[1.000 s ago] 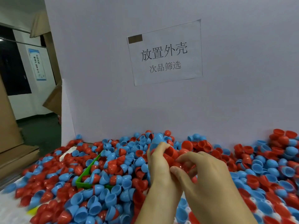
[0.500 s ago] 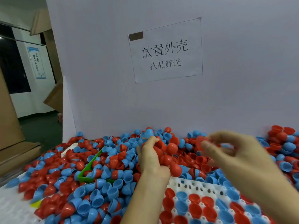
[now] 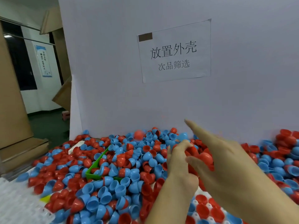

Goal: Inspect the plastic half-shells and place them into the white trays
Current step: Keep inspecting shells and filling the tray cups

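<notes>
Left hand curled round a stack of red half-shells, gripping them above the heap of red and blue half-shells. Which way the stack's long axis runs: cannot tell. Right hand spread, fingers straight, forefinger aimed up and left, holding nothing, with a red half-shell just under its thumb. White tray below the wrists, partly filled with shells, hollows up. Green bin half buried, left.

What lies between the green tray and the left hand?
In the head view, only loose red and blue half-shells fill the stretch between the green tray and the left hand.
</notes>
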The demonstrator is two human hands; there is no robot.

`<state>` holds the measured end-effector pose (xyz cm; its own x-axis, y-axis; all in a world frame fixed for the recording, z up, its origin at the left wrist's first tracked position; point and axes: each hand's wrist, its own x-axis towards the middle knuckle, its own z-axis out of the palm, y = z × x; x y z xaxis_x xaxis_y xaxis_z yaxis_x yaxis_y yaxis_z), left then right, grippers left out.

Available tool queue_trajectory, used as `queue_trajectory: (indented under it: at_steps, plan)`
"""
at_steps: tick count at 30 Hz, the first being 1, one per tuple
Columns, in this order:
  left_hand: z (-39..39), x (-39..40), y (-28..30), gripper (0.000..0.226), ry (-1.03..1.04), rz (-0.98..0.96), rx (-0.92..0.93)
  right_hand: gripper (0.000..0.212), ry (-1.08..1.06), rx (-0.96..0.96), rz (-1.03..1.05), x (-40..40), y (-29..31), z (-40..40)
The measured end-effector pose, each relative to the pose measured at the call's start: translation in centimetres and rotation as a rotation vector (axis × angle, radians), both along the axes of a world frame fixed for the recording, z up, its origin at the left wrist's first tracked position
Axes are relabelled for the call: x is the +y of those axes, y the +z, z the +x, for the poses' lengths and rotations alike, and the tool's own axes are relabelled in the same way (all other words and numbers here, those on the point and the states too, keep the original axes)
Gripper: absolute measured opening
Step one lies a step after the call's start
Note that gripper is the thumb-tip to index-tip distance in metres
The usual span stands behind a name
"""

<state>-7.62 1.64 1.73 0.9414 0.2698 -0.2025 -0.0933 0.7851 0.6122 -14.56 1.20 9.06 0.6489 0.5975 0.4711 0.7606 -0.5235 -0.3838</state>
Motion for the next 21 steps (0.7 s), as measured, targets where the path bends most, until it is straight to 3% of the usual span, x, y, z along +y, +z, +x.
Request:
queue_trajectory:
  at_steps: [1,2,4,5,7,12,17,21]
  plan:
    - [0.2,0.3,0.2,0.041,0.002,-0.013,-0.005,0.057,-0.049,-0.101,-0.071,-8.2,0.7,0.1]
    - [0.1,0.6,0.2,0.028,-0.002,-0.008,0.000,0.047,-0.166,0.130,0.099,-10.9,0.1,1.3]
    - [-0.2,0.8,0.7,0.005,-0.010,-0.012,0.012,0.028,-0.247,0.020,0.127,-14.1,-0.8,3.0]
    - [-0.2,0.7,0.9,0.015,-0.012,0.002,0.004,0.022,-0.245,-0.004,0.097,-15.3,-1.0,3.8]
    - [-0.5,0.6,1.2,0.024,-0.032,0.032,-0.017,0.015,-0.206,0.142,0.031,-15.7,-1.6,4.2]
    - [-0.8,0.5,1.2,0.017,-0.059,0.074,-0.039,0.019,-0.118,0.385,-0.119,-15.2,-2.4,4.5]
    - [-0.9,0.6,1.2,0.018,-0.066,0.052,-0.074,0.024,-0.187,0.364,0.042,-12.9,-4.7,5.3]
    - [-1.2,0.7,1.3,0.015,-0.044,0.053,-0.049,0.014,-0.160,0.393,0.101,-11.9,-5.5,5.6]
